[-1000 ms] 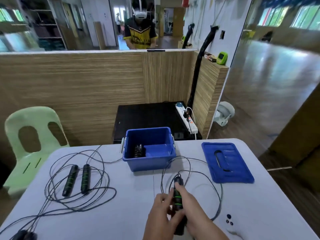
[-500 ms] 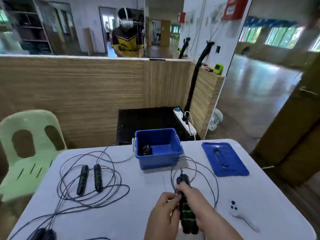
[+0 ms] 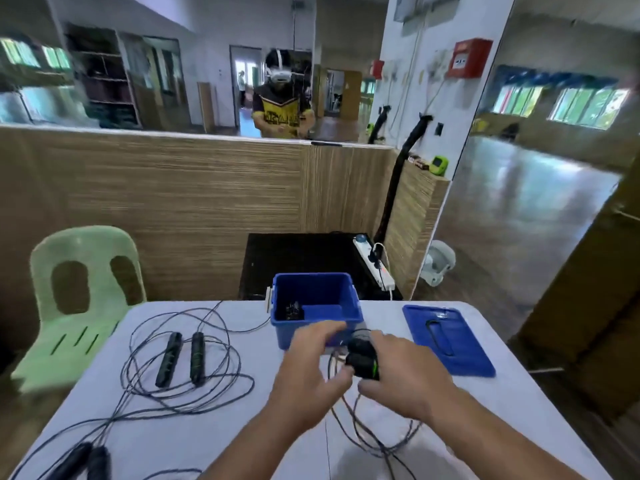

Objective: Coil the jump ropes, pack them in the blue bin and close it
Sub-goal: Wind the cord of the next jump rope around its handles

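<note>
My right hand [image 3: 398, 372] grips the two black-and-green handles [image 3: 362, 358] of a jump rope, lifted just above the white table [image 3: 214, 441]; its thin cord [image 3: 367, 434] hangs in loops below. My left hand [image 3: 311, 368] hovers beside the handles with fingers spread, reaching over the cord near the front of the open blue bin [image 3: 348, 289]. A coiled rope [image 3: 292, 310] lies inside the bin. The blue lid [image 3: 450, 341] lies flat to the right. A second rope with paired handles [image 3: 183, 358] sprawls on the left, and a third pair of handles [image 3: 83, 462] sits at the near-left edge.
A pale green plastic chair [image 3: 83, 289] stands left of the table. Behind the bin is a black low table [image 3: 298, 258] with a white power strip [image 3: 375, 268]. A wooden partition with a mirror rises behind. Open floor lies to the right.
Both hands rose and moved forward towards the bin with the handles. My left hand came off the handles and spread open. The camera tilted upward.
</note>
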The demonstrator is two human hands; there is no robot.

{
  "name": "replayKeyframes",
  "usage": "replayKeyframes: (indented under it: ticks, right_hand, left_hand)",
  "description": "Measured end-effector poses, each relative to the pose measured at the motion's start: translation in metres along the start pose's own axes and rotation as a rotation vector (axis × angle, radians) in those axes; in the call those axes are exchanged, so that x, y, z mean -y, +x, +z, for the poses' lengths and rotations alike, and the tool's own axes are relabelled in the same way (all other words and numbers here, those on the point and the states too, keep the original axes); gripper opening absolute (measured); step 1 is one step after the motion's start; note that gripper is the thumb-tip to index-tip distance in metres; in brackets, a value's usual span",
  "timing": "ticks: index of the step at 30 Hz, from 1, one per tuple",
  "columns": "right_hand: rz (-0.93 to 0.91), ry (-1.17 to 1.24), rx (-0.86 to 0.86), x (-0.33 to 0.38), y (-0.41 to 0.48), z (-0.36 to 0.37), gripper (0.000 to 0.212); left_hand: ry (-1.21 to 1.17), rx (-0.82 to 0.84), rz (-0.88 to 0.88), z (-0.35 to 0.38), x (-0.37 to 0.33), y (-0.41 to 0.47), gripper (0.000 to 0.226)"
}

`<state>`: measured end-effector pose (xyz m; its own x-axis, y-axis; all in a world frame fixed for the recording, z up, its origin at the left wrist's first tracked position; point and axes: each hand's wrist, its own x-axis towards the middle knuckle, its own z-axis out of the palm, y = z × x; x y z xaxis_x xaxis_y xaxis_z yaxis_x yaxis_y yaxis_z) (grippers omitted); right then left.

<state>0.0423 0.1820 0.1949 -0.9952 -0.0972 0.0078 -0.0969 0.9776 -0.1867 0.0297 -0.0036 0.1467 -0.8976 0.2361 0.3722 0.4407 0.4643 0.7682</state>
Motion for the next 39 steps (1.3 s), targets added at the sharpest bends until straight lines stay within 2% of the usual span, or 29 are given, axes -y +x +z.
replayKeyframes:
  ticks: [2,4,6,9,12,19,25,29,36,39]
  right_hand:
    - [-0.087,-0.077,-0.028,-0.007,0.000,-0.013,0.046]
    - [-0.181,-0.164,-0.063,-0.014,-0.001,-0.024,0.043]
    - [-0.270,-0.231,-0.113,-0.023,-0.002,-0.032,0.044]
    - [-0.372,-0.258,-0.192,-0.040,0.001,-0.035,0.048]
    - [-0.388,-0.192,-0.217,-0.051,0.000,-0.039,0.050]
    - [-0.292,0.222,-0.149,-0.057,-0.008,-0.050,0.036]
    - [-0.269,0.687,-0.123,-0.049,-0.007,-0.052,0.027]
    - [-0.237,1.002,-0.137,-0.034,-0.006,-0.057,0.017]
    - [-0.130,1.653,-0.215,-0.013,-0.002,-0.061,0.030]
    - [-0.030,1.792,-0.252,-0.010,0.002,-0.061,0.031]
  left_hand:
    - [-0.027,0.165,-0.072,-0.002,-0.012,0.006,0.072]
    - [-0.045,0.269,-0.163,-0.001,-0.019,0.009,0.073]
    - [-0.053,0.282,-0.214,0.000,-0.026,0.010,0.058]
    - [-0.123,0.252,-0.258,0.004,-0.037,0.009,0.020]
    - [-0.266,0.249,-0.299,0.007,-0.049,0.007,0.021]
    - [-0.563,0.255,-0.293,-0.002,-0.069,0.008,0.034]
    - [-0.601,0.118,-0.263,0.001,-0.080,0.019,0.034]
    - [-0.634,0.085,-0.284,0.004,-0.090,0.020,0.037]
    - [-0.679,0.018,-0.371,0.013,-0.099,0.019,0.046]
    - [-0.708,-0.001,-0.396,0.013,-0.097,0.018,0.050]
